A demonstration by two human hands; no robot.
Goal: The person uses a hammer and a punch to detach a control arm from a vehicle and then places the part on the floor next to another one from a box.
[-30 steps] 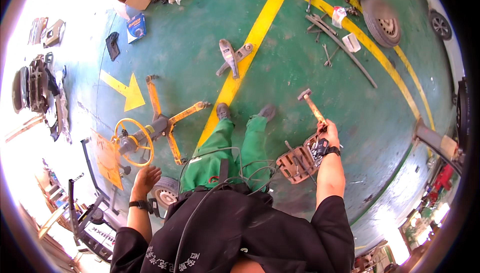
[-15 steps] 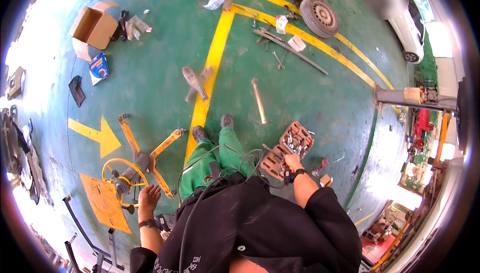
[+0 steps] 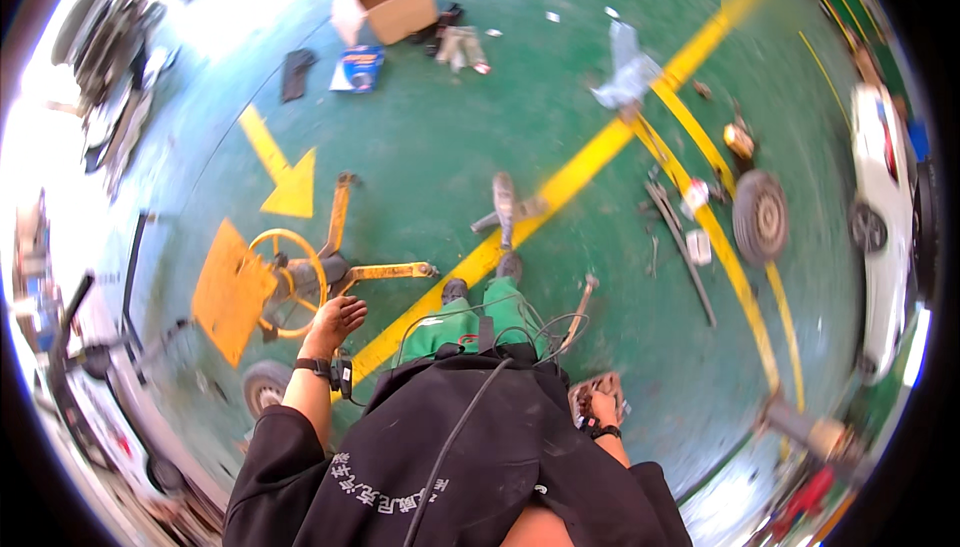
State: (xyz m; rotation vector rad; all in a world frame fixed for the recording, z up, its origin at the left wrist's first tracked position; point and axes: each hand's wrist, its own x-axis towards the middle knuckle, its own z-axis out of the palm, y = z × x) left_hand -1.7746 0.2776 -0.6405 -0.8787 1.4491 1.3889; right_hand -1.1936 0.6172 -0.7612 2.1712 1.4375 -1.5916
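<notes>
My left hand [image 3: 340,324] is held out with its palm up and fingers stretched, empty. It hovers beside the yellow hand wheel [image 3: 322,282] of a stand with an orange-yellow plate [image 3: 228,292] and yellow legs [image 3: 392,271]. My right hand [image 3: 603,409] is low at my right side, over a reddish-brown socket case [image 3: 604,383]. Its fingers are curled in; what they grip, if anything, is hidden. My black jacket covers part of the case. A hammer [image 3: 578,315] with a wooden handle lies on the floor in front of the case, a cable crossing near it.
An open cardboard box [image 3: 388,2] and a blue-white box [image 3: 357,69] lie far ahead. To the right are a long metal bar [image 3: 683,252], a wheel [image 3: 760,217] and a white car [image 3: 880,227]. A grey metal part [image 3: 503,209] lies ahead of my feet. Another tyre [image 3: 264,385] is by my left forearm.
My view has swung left, so the floor things appear shifted right and turned. My left hand stays open near the stand; my right hand remains at the socket case, which is now more hidden.
</notes>
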